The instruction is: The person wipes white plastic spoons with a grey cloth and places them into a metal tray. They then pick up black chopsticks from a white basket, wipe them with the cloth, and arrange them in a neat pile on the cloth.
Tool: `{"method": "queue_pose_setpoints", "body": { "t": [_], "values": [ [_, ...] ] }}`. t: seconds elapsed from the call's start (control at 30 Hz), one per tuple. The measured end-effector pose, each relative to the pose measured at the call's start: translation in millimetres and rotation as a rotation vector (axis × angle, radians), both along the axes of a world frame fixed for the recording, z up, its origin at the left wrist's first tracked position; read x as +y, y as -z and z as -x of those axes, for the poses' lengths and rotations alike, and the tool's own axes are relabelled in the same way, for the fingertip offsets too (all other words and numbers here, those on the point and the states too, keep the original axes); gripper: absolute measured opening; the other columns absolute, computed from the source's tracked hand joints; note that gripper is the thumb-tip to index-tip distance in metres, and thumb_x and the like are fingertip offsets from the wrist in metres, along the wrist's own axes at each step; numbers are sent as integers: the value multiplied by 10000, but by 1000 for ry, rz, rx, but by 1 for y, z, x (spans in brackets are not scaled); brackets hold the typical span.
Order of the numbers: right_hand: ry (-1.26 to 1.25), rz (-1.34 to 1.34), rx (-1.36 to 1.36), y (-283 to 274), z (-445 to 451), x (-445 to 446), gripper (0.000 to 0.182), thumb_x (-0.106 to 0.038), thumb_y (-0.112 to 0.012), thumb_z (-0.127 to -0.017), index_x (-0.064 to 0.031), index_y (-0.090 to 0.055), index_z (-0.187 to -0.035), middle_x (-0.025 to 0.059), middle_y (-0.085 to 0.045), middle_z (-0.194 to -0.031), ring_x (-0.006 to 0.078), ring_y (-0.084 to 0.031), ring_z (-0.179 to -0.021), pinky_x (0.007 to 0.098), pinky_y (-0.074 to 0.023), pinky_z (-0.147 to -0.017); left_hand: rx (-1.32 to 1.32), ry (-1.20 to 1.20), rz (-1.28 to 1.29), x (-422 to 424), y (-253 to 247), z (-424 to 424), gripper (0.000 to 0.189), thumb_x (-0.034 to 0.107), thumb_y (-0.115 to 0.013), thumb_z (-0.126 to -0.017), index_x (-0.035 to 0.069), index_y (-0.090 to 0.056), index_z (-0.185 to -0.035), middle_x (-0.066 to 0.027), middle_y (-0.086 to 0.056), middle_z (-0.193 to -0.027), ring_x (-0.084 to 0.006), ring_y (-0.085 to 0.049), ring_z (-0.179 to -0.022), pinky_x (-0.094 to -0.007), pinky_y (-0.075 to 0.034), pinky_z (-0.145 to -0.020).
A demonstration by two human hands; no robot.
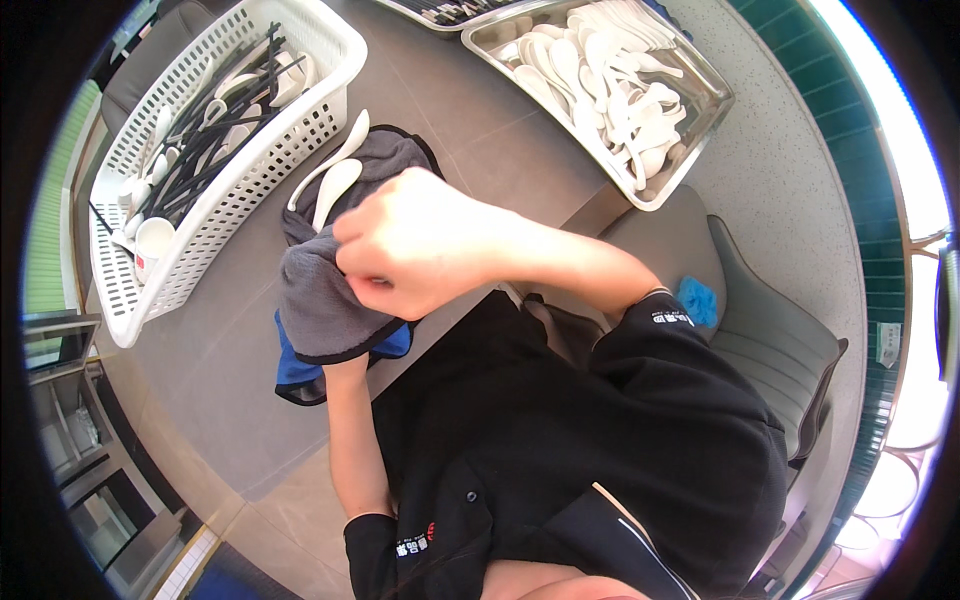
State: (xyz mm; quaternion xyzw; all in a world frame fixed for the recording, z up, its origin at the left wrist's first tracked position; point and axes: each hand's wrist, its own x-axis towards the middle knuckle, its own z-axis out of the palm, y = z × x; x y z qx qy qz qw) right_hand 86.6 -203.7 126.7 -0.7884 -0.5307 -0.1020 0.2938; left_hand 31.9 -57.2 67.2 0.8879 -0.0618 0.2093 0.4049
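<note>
A grey cloth with black edging and a blue underside covers my left hand; only the wrist shows below it, so its fingers are hidden. My right hand is curled into a fist against the cloth's upper right side, with cloth at its fingers. Whether a utensil is inside the fold cannot be seen. Just above, two white spoons lie over a bunched dark grey cloth; the lower spoon's handle runs down towards the covered hand.
A white perforated plastic basket at upper left holds black chopsticks, white spoons and a white cup. At upper right, a metal tray holds many white spoons. Part of another tray shows beside it. A grey chair with a blue crumpled item stands right.
</note>
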Motion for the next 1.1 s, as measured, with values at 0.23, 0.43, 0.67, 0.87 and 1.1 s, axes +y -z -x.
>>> {"method": "queue_pose_setpoints", "body": {
  "t": [0.23, 0.43, 0.67, 0.87, 1.1],
  "values": [
    [154, -100, -72, 16, -14, 20, 409, -370, -602, -813, -32, -522, -597, 99, -530, -612, 290, -549, -546, 354, -443, -487, 167, -27, -173, 0, 29, 1, 575, 272, -647, -774, 47, -394, -1240, -125, -479, -1221, -259, -460, -1131, -355, -362, -910],
    [88, -62, -328, 16, -10, 22, 534, -449, -567, -812, -56, -487, -459, 81, -403, -379, 265, -472, -368, 331, -340, -389, 17, 23, -327, 9, 56, -1, 612, 337, -672, -739, 58, -426, -1225, -132, -490, -1193, -281, -481, -1093, -376, -384, -874],
    [140, 80, -206, 14, -20, 0, 566, -487, -549, -810, -12, -547, -502, 108, -469, -428, 286, -533, -430, 339, -428, -439, 37, 132, -362, 6, 73, -20, 542, 331, -640, -747, 28, -495, -1171, -174, -542, -1131, -326, -500, -1053, -392, -393, -846],
    [196, 148, -83, 28, -26, -24, 573, -484, -519, -853, -41, -550, -491, 114, -498, -443, 286, -522, -413, 333, -415, -414, 124, 323, -462, 5, 51, -25, 342, 200, -593, -773, 30, -550, -1067, -194, -591, -934, -383, -551, -872, -420, -438, -716],
    [296, 5, -78, 53, -18, -43, 549, -437, -560, -852, -75, -458, -453, 111, -429, -416, 268, -463, -368, 324, -370, -390, 70, 357, -529, 8, 47, -28, 290, 200, -615, -712, 87, -594, -978, -146, -595, -905, -326, -559, -873, -412, -443, -711]
  ]
}}
